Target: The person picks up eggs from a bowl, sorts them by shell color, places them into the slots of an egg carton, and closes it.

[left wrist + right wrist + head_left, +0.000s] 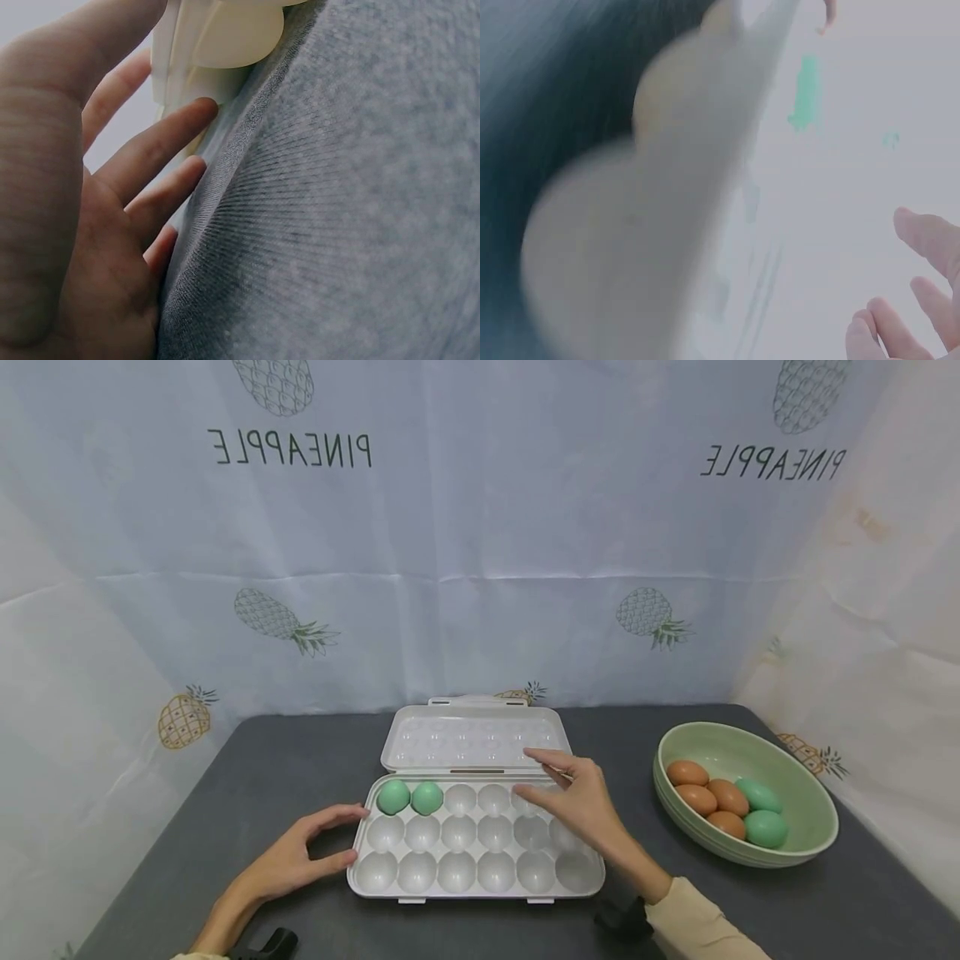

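A white plastic egg box [360, 883] lies unfolded on the table, its lid [480, 727] tipped back behind the cups. Two green eggs, a left one [393, 797] and another [427, 798] beside it, sit in the back row's leftmost cups. My left hand [296, 852] is at the box's left side, thumb and fingers spread and touching or nearly touching its edge. Over the right part of the back row hovers my right hand [585, 797], thumb and fingers apart with nothing between them. It hides some back-row cups. Fingers [930, 240] also appear in the washed-out right wrist view.
At the right stands a light green bowl [813, 827] with several brown eggs [695, 798] and two green eggs [766, 829]. Under everything is a dark grey tabletop [300, 760]. A pineapple-print curtain [480, 635] hangs behind the table.
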The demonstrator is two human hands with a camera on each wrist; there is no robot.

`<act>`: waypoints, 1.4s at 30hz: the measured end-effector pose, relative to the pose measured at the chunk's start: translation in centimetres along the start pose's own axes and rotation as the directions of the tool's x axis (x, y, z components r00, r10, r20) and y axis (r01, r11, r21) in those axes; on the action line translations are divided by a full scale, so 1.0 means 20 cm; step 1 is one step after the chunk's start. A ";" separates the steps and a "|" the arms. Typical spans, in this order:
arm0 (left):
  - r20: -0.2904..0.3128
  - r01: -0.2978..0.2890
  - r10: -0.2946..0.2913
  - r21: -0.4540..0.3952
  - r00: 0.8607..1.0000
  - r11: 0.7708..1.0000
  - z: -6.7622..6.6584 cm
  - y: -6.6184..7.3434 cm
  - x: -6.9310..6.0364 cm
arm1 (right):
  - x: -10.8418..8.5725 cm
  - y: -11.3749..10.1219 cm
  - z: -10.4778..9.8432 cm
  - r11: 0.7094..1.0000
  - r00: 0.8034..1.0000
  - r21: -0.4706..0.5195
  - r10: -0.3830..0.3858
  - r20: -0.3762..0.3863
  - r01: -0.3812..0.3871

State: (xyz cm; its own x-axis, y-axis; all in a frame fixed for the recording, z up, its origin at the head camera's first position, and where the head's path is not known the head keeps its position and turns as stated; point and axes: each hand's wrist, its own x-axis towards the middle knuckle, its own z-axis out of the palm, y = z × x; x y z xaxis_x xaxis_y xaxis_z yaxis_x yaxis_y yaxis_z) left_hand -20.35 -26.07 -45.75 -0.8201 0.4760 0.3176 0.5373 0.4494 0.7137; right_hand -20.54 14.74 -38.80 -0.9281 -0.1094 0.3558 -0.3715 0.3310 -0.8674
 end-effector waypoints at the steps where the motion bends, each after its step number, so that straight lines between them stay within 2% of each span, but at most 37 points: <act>1: 0.001 0.005 -0.005 0.000 1.000 1.000 0.00 0.00 0.00 | 0.00 0.00 -0.04 1.000 1.000 -0.019 -0.005 -0.018 0.005; 4: 0.009 0.021 -0.021 0.007 1.000 1.000 0.00 0.00 0.00 | -0.01 0.00 -0.18 0.998 0.998 -0.063 -0.014 -0.061 0.010; 8: 0.014 0.035 -0.035 0.007 0.999 0.999 0.00 0.01 0.00 | -0.01 0.01 -0.37 0.991 0.994 -0.122 0.041 -0.101 -0.053; 11: 0.013 0.041 -0.041 0.010 0.999 0.999 0.00 0.01 0.00 | -0.01 0.03 -0.51 0.974 0.987 -0.195 0.089 -0.133 -0.114; 14: 0.015 0.052 -0.053 0.017 0.999 0.998 0.00 0.01 0.00 | -0.02 0.08 -0.66 0.962 0.984 -0.238 0.104 -0.148 -0.137; 17: 0.017 0.064 -0.064 0.017 0.998 0.998 0.00 0.02 0.01 | -0.04 0.16 -0.79 0.960 0.984 -0.247 0.091 -0.156 -0.128; 21: 0.020 0.053 -0.053 0.019 0.998 0.998 0.00 0.02 0.01 | -0.08 0.26 -0.92 0.955 0.975 -0.255 0.101 -0.196 -0.150; 25: 0.018 0.052 -0.052 0.015 0.998 0.999 0.00 0.02 0.01 | -0.11 0.30 -1.00 0.945 0.963 -0.274 0.112 -0.245 -0.180; 29: 0.021 0.068 -0.069 0.016 0.997 0.998 0.00 0.02 0.01 | -0.12 0.33 -1.06 0.919 0.952 -0.331 0.119 -0.283 -0.213; 36: 0.017 0.065 -0.065 0.027 0.998 0.998 0.00 0.02 0.00 | -0.14 0.38 -1.14 0.855 0.940 -0.421 0.196 -0.278 -0.302; 42: 0.015 0.032 -0.032 0.006 0.999 0.999 0.00 0.01 0.00 | -0.16 0.42 -1.18 0.802 0.934 -0.504 0.179 -0.310 -0.321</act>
State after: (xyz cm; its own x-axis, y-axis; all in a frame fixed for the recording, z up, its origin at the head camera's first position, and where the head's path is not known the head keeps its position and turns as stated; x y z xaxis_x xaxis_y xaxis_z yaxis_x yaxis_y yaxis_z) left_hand -20.25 -26.06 -45.66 -0.8340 0.4725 0.2850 0.5118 0.4694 0.7195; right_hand -20.24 39.91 -39.08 -0.9260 0.2476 0.2850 0.0116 0.7732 -0.6340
